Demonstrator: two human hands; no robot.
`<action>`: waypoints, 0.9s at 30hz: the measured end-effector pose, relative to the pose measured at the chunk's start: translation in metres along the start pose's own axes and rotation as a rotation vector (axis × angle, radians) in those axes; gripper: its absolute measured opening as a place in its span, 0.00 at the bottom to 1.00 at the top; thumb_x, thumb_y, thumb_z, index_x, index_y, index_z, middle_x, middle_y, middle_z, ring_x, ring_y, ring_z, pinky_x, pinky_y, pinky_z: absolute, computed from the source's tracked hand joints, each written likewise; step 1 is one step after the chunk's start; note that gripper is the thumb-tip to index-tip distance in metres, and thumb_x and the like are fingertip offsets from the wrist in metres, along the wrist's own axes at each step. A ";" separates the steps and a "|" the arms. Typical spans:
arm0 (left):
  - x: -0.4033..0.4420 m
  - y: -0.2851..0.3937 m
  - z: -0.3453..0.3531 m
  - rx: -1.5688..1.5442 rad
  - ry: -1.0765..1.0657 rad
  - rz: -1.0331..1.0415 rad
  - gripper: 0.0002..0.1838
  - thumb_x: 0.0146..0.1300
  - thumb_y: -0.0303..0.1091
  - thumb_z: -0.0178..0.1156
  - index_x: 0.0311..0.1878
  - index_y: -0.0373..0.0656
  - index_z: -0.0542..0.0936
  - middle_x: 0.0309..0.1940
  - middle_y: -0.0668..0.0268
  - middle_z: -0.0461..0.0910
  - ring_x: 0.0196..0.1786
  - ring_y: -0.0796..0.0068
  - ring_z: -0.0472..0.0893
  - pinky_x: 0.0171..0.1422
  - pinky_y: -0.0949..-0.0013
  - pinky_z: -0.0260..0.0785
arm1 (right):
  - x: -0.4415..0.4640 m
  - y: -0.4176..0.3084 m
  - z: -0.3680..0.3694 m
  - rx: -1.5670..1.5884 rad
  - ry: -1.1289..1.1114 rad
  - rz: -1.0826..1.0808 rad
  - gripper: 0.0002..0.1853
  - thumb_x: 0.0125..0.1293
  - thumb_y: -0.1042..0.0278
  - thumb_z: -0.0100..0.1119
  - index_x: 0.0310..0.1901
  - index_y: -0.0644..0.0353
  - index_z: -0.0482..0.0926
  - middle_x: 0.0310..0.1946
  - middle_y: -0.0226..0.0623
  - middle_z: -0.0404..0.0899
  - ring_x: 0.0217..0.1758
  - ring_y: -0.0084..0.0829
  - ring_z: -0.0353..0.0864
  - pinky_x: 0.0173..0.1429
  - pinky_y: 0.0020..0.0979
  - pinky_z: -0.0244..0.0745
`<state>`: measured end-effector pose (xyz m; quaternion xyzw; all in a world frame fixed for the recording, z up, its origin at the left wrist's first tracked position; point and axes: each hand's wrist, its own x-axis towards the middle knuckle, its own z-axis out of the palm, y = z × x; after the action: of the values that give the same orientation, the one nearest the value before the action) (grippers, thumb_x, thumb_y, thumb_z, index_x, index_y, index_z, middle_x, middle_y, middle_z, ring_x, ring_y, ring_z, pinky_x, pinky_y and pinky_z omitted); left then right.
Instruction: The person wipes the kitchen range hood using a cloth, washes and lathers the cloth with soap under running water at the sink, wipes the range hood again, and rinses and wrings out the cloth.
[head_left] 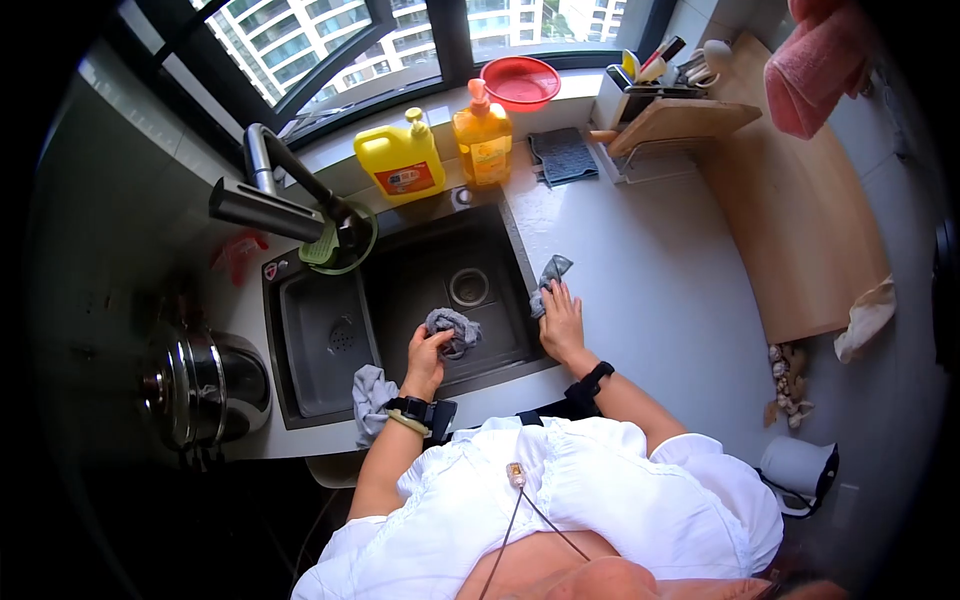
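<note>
My left hand (425, 362) is closed on a bunched grey cloth (456, 331) above the large basin of the dark sink (515, 225). At the sink's right rim, my right hand (562, 326) grips a second grey cloth (553, 274), its fingers bent over the lower part and the top end sticking out beyond them. A third, lighter grey cloth (372, 402) lies crumpled over the front left edge of the sink, beside my left wrist.
A faucet (265, 205) rises behind the sink, near a yellow jug (400, 162), an orange pump bottle (484, 145) and a red bowl (520, 83). A steel pot (215, 385) stands left. Rightward are a folded dark cloth (563, 156), cutting board (690, 122) and white kettle (798, 468).
</note>
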<state>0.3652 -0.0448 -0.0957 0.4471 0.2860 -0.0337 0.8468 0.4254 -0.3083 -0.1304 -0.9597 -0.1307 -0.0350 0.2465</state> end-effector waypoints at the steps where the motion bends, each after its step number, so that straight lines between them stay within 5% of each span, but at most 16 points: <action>1: 0.001 0.001 0.000 0.004 0.000 -0.010 0.17 0.54 0.20 0.61 0.48 0.41 0.74 0.39 0.68 0.79 0.41 0.75 0.78 0.47 0.72 0.71 | 0.002 0.007 -0.005 0.077 0.016 0.054 0.26 0.62 0.70 0.47 0.63 0.66 0.65 0.66 0.54 0.60 0.71 0.51 0.55 0.72 0.51 0.49; 3: 0.003 0.001 0.002 -0.002 0.016 -0.019 0.17 0.53 0.20 0.62 0.48 0.41 0.75 0.39 0.69 0.79 0.40 0.76 0.78 0.46 0.73 0.70 | 0.010 0.022 -0.017 0.336 0.111 0.156 0.21 0.64 0.70 0.47 0.58 0.68 0.70 0.60 0.57 0.68 0.66 0.53 0.64 0.69 0.45 0.55; 6: 0.004 0.002 0.010 -0.034 0.011 -0.010 0.16 0.54 0.20 0.61 0.47 0.42 0.75 0.39 0.70 0.79 0.41 0.76 0.77 0.46 0.73 0.69 | 0.009 0.018 -0.079 0.774 0.132 0.400 0.22 0.66 0.65 0.50 0.59 0.67 0.70 0.61 0.59 0.66 0.66 0.52 0.65 0.69 0.41 0.55; 9: 0.005 0.001 0.012 -0.043 -0.014 -0.022 0.16 0.55 0.20 0.60 0.47 0.41 0.75 0.39 0.70 0.79 0.42 0.76 0.77 0.48 0.73 0.69 | 0.002 0.026 -0.105 0.577 0.433 0.207 0.28 0.66 0.56 0.53 0.63 0.64 0.66 0.66 0.59 0.58 0.71 0.54 0.56 0.71 0.46 0.50; 12: 0.001 -0.001 0.016 -0.033 -0.032 -0.049 0.16 0.55 0.19 0.59 0.48 0.41 0.75 0.39 0.69 0.79 0.43 0.75 0.77 0.50 0.73 0.69 | -0.005 0.033 -0.100 -0.028 0.092 0.140 0.36 0.64 0.49 0.55 0.68 0.59 0.60 0.72 0.57 0.46 0.74 0.59 0.43 0.72 0.56 0.40; 13: 0.002 -0.003 0.014 -0.028 -0.039 -0.055 0.16 0.55 0.19 0.59 0.48 0.40 0.75 0.40 0.68 0.79 0.43 0.74 0.78 0.50 0.72 0.69 | -0.009 0.044 -0.085 -0.002 -0.082 0.173 0.41 0.62 0.42 0.55 0.71 0.55 0.54 0.74 0.53 0.36 0.76 0.61 0.31 0.70 0.65 0.32; 20: -0.005 0.002 0.010 0.027 0.032 -0.053 0.17 0.54 0.18 0.59 0.48 0.39 0.74 0.40 0.67 0.79 0.44 0.74 0.78 0.51 0.72 0.70 | 0.069 0.072 -0.023 -0.246 -0.219 0.287 0.42 0.64 0.37 0.46 0.73 0.50 0.48 0.74 0.52 0.32 0.76 0.58 0.26 0.71 0.65 0.31; 27: -0.014 0.008 -0.008 -0.044 0.095 -0.032 0.20 0.53 0.19 0.59 0.52 0.39 0.73 0.43 0.66 0.78 0.46 0.73 0.78 0.52 0.70 0.70 | 0.186 0.018 0.009 -0.243 -0.439 0.077 0.43 0.63 0.30 0.40 0.74 0.43 0.44 0.75 0.48 0.27 0.76 0.55 0.19 0.72 0.62 0.26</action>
<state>0.3523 -0.0365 -0.0867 0.4251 0.3336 -0.0196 0.8412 0.6094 -0.2758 -0.1228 -0.9711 -0.1394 0.1683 0.0959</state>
